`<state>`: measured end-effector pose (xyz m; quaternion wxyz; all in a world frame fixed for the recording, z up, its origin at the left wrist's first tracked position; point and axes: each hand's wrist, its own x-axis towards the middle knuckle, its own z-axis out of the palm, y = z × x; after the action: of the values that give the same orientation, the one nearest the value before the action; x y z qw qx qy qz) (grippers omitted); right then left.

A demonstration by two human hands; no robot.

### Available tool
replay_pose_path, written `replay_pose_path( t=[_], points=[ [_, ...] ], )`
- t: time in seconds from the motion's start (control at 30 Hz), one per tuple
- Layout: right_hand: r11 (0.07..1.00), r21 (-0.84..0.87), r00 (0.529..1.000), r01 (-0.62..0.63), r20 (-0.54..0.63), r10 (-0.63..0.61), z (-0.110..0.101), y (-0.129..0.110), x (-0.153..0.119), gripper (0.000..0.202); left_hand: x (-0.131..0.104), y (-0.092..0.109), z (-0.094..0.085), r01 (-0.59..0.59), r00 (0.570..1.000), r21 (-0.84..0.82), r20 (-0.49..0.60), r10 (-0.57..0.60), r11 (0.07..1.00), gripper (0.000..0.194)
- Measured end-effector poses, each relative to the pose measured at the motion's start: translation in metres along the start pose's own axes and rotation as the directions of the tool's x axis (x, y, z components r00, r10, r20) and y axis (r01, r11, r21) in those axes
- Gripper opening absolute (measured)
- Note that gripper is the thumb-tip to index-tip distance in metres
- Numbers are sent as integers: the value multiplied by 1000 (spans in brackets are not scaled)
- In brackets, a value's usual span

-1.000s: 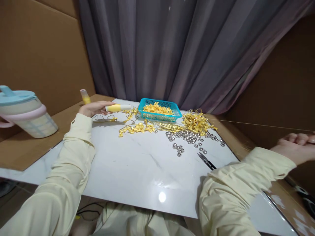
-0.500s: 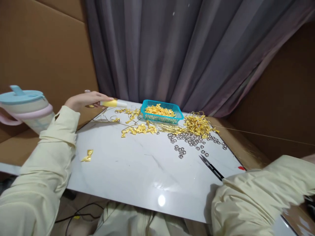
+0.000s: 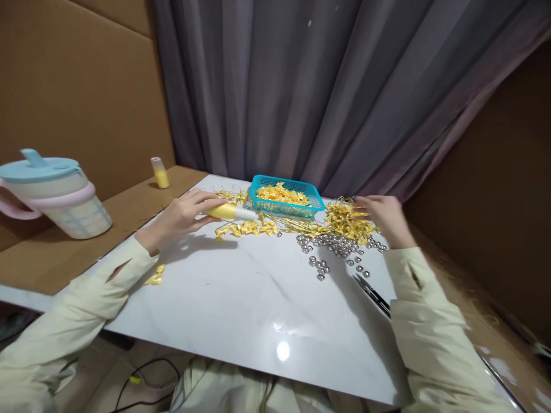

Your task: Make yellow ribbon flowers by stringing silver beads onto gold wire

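A: What do you have on the hands?

B: On my feed, the left hand pinches a yellow-and-white tube between thumb and fingers, held over the tabletop with its pale end toward the row of yellow bows. The right hand is at the pile of bows, fingers bent down over it. It's blurred, so I can't tell whether it pinches anything.

A: What changed?

B: Half a second ago I had the right hand out past the right edge, with a thin thread running that way from the pile. Now it's back over the pile, and I can't make out the thread. The left hand has come rightward and nearer to me, bringing the tube along.

A: And how do you read that?

B: I'd judge the reach to the side is over and both hands share the same work area, one on each side of the basket.

A: Further out?

B: The basket holds more bows. Silvery beads lie scattered in front of the pile, and a pointed black tool runs under the right sleeve in my view. A single bow lies just beside the left sleeve. The second tube, which the left hand was covering, shows again, upright on the cardboard near the cup.
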<state>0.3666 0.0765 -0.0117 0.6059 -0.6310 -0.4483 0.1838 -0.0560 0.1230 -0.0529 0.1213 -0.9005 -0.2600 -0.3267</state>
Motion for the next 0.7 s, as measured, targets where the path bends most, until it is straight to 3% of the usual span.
replay_pose_path(
  t=[0.07, 0.17, 0.27, 0.33, 0.4, 0.47, 0.57, 0.63, 0.7],
  points=[
    [997, -4, 978, -75, 194, 75, 39, -2, -15, 12, -3, 5, 7, -50, 993, 50, -106, 55, 998, 36],
    [990, 38, 885, -134, 453, 103, 87, -10, -40, 15, -9, 9, 13, -124, 978, 109, -155, 140, 986, 40],
    [980, 65, 794, -191, 597, 115, 119, -13, -60, 20, -16, 13, 16, -192, 967, 120, -147, 208, 974, 47],
    [974, 88, 778, -210, 618, 112, 133, -7, -66, 22, -19, 14, 18, -243, 954, 125, -146, 260, 962, 51],
    [972, 125, 824, -197, 559, 95, 141, 3, -64, 22, -21, 15, 21, -274, 945, 130, -147, 292, 953, 51],
    [977, 157, 901, -145, 429, 65, 144, 13, -55, 20, -22, 13, 24, -271, 947, 124, -145, 287, 955, 49],
    [987, 158, 979, -25, 205, -8, 129, 20, -30, 20, -24, 9, 27, -245, 958, 110, -123, 258, 963, 47],
    [990, 102, 994, 94, 54, -100, 108, 18, -12, 21, -24, 5, 28, -233, 965, 92, -102, 242, 968, 47],
    [933, -151, 922, 327, -167, -350, 81, 12, 6, 24, -24, 2, 27, -219, 972, 71, -72, 224, 973, 46]
  ],
)
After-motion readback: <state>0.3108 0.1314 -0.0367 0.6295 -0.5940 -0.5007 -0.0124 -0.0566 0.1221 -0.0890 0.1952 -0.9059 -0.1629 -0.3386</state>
